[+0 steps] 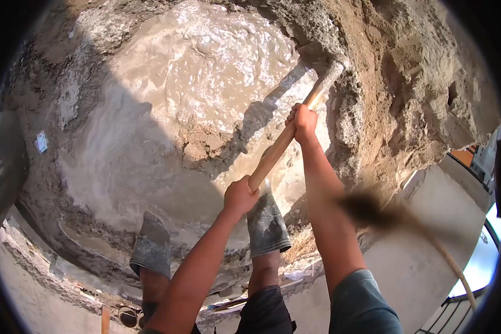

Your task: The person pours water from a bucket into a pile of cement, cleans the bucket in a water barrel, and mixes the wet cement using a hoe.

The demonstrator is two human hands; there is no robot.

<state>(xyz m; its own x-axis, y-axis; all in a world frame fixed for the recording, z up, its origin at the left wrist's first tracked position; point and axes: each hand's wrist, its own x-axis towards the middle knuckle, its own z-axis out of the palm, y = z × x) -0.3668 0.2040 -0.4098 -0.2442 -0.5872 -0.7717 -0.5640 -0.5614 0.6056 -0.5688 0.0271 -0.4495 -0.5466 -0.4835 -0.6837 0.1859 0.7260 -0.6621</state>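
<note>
While two boots stand in wet mix, both hands' fingers grip one wooden handle.

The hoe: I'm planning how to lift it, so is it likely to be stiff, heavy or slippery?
The hoe should stay stiff; its wooden handle looks thick and straight. Its mud-caked head probably makes that end heavy, and may be slippery where it looks wet.

- Rough, crumbly dirt bank up the right side, pretty chunky stuff
- Plain pale concrete surface lower right
- Dark metal railing in the bottom right corner, bright blue-white patch just above
- Bits of rubble lower left
- Strong sunlight, hard shadows
</note>
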